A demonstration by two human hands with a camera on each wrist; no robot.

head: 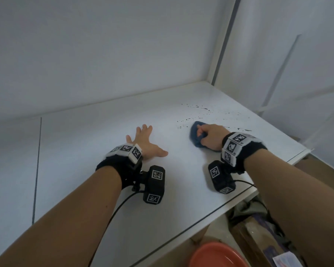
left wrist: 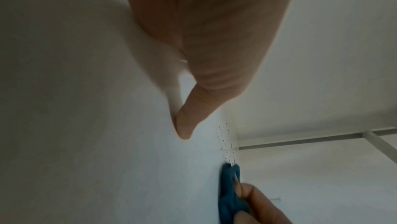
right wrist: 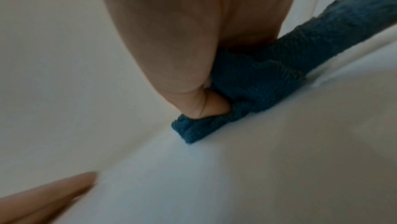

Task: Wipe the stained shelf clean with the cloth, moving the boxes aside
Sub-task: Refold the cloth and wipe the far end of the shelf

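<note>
We see one container: an orange bowl [head: 218,256] below the shelf's front edge, only partly in view, and what it holds we cannot tell. Beside it lie cardboard and a printed packet [head: 284,260], too cropped to identify.

The white shelf [head: 104,151] carries the blue cloth [head: 196,134], which sits right of centre, bunched under our right hand [head: 210,136]. The cloth's long axis runs from the shelf's front right toward the back left, its leading end pointing at the dark stains [head: 204,112], which scatter just beyond it toward the back right corner; a few marks also lie to the right of the wrist. From the right wrist view the cloth [right wrist: 268,78] stretches as a thick folded band, lying flat on the shelf surface.

Our right hand is clenched around the cloth, fingers curled over its top and thumb tucked into a fold. Our left hand [head: 145,141] lies released and flat on the shelf, fingers spread and pointing toward the back wall, thumb out toward the cloth, well apart from it and grasping nothing.
</note>
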